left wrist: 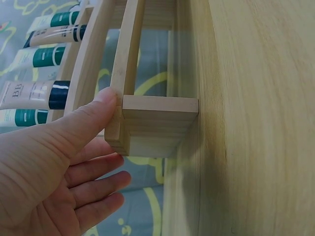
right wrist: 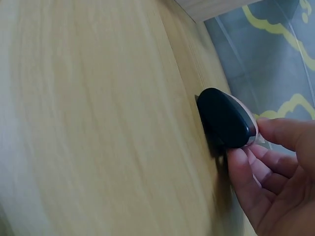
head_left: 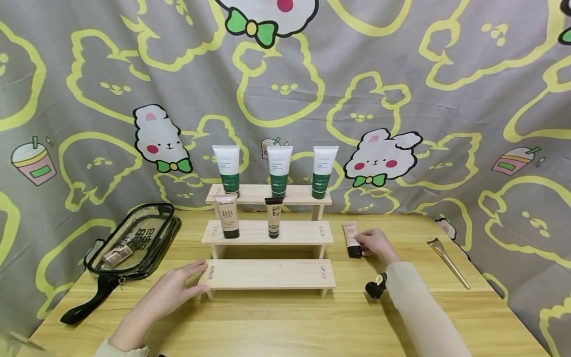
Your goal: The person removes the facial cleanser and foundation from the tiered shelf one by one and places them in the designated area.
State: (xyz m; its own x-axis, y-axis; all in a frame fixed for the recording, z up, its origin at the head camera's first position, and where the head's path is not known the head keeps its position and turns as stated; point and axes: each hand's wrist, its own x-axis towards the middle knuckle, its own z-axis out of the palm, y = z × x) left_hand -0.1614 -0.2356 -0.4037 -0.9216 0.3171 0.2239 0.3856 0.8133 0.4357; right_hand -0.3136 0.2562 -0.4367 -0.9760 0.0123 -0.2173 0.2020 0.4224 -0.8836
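Note:
My right hand (head_left: 373, 243) pinches a pink BB cream tube (head_left: 351, 235) with a black cap (right wrist: 224, 118) between thumb and fingers, low over the table right of the wooden display rack (head_left: 272, 273). In the left wrist view, my left hand (left wrist: 59, 162) touches the left end of the rack's lowest step with its thumb, the other fingers loosely extended. The lowest step is bare. On the middle step stand a larger BB cream tube (head_left: 227, 218) and a slim black-topped tube (head_left: 274, 220). Three white-and-green tubes (head_left: 278, 171) stand on the top step.
A clear pouch (head_left: 147, 233) with black trim and a strap lies at the left, a small BB tube (head_left: 117, 255) inside it. Toward the right edge lies a gold-handled brush (head_left: 450, 263). Behind the wooden table (head_left: 267, 327) hangs a patterned curtain (head_left: 294, 64).

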